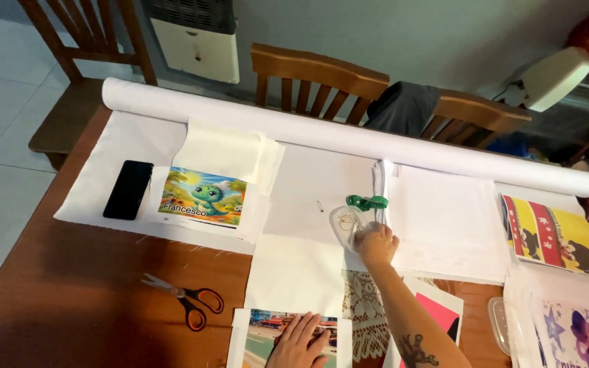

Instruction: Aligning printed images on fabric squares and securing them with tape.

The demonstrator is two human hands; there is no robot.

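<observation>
Head view, right hand: your right hand (377, 244) is closed on the rim of a small clear plastic container (346, 225), fingers curled over its near edge; small pins seem to lie inside, though they are too small to be sure of.
Head view, left hand: your left hand (299, 341) lies flat, fingers spread, pressing on a printed fabric panel (275, 326) at the near table edge; it grips nothing.
Doing it well: keep the container level so nothing spills onto the cloth, and keep the flat hand steady so the panel does not creep.
Just beyond the grip: a green ribbon piece (367, 202) lies just past the container, and a safety pin (320, 205) sits to its left on the white fabric (308, 184).
Toward you from the grip: white lace (366, 313) lies below the wrist.
Far left of the grip: orange-handled scissors (185, 298), a black phone (128, 189), a cartoon dinosaur print (202, 195), rectangular, green and blue.
Right of the grip: a yellow and red cartoon print (555, 235).
Beyond all: a long white fabric roll (349, 136).
</observation>
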